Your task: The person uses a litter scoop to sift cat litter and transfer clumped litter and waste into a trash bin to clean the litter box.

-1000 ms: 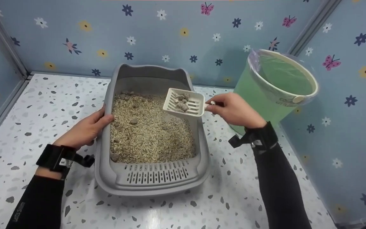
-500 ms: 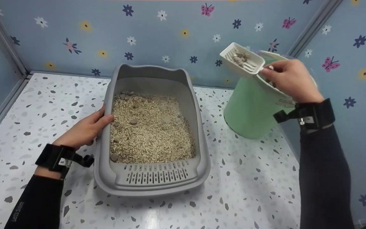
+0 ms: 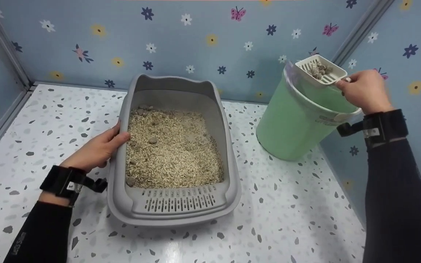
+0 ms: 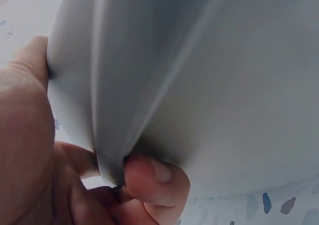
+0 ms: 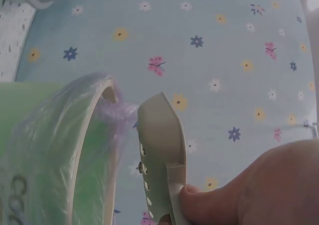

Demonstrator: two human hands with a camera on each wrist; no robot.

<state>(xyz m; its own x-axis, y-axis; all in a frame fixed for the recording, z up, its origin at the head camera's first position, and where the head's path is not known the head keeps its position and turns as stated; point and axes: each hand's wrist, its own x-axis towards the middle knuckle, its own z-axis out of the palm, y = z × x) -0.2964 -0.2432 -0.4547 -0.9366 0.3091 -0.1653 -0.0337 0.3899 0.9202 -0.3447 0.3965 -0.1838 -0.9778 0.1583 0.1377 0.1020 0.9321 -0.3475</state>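
Note:
My right hand [image 3: 367,90] pinches the short handle of a white slotted litter scoop [image 3: 333,79]. Several grey-brown clumps [image 3: 318,69] lie in the scoop, which is held over the mouth of a green bin [image 3: 287,124]. In the right wrist view the scoop [image 5: 162,145] appears from the side, beside the bin's bag-covered rim [image 5: 82,145]. My left hand [image 3: 99,148] grips the left rim of a grey litter box [image 3: 121,175], thumb on top. The left wrist view shows curled fingers [image 4: 154,182] under that rim. Pale pellet litter [image 3: 174,153] with a few clumps fills the box.
A thin purplish plastic bag [image 3: 291,76] lines the bin. Flowered blue panels [image 3: 181,33] stand behind and at both sides. The speckled white surface [image 3: 269,219] bears the box and the bin.
My right hand has carried the loaded scoop from above the litter box, up and rightward, to over the bin. The left hand stays on the box rim.

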